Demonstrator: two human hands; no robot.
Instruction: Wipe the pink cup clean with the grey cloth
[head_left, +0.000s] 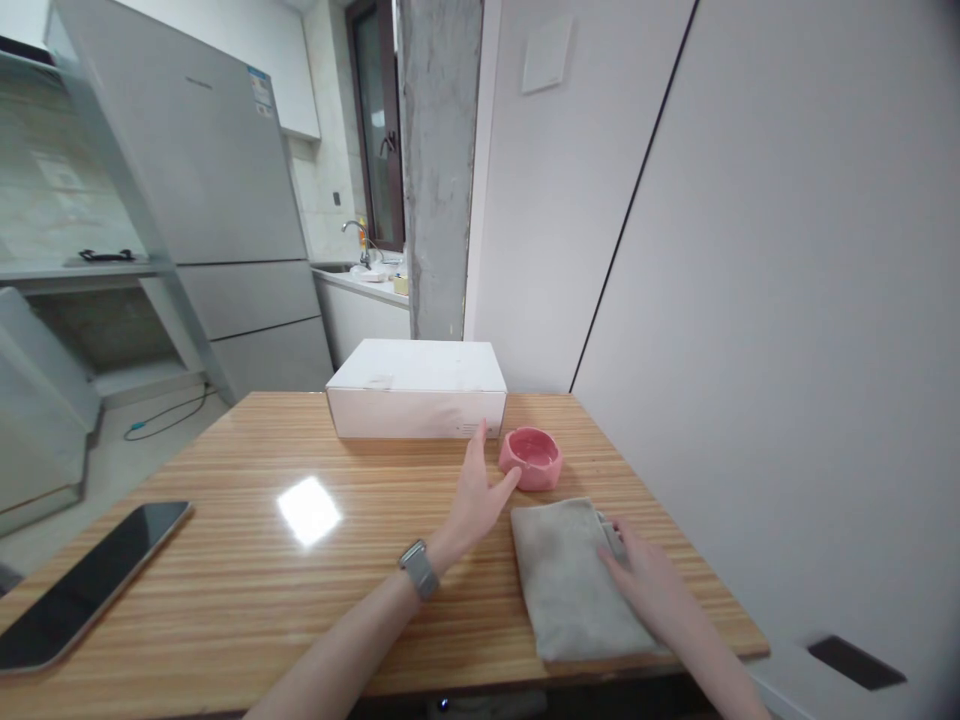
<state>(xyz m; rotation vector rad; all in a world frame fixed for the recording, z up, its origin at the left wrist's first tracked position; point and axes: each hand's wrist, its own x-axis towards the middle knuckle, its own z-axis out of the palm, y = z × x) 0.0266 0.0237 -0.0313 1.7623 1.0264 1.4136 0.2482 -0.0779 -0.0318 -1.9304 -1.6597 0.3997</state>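
My left hand [480,497], with a watch [418,570] on its wrist, reaches out with thumb and fingers apart. Its thumb is at the near left side of a pink bowl [532,470]; whether it touches cannot be told. Behind the fingertips stands a long white box [416,412]. My right hand [637,570] lies over the right edge of a folded grey cloth [566,580], thumb on top and fingers at its far right side, the cloth between them. The fingertips are partly hidden by the cloth's folds.
A dark-screened phone [90,590] lies at the left of the wooden table [360,620]. A white wall [750,300] runs along the table's right side. Farther back are a grey refrigerator [195,180] and a sink tap [358,235]. A cable [169,420] lies on the floor.
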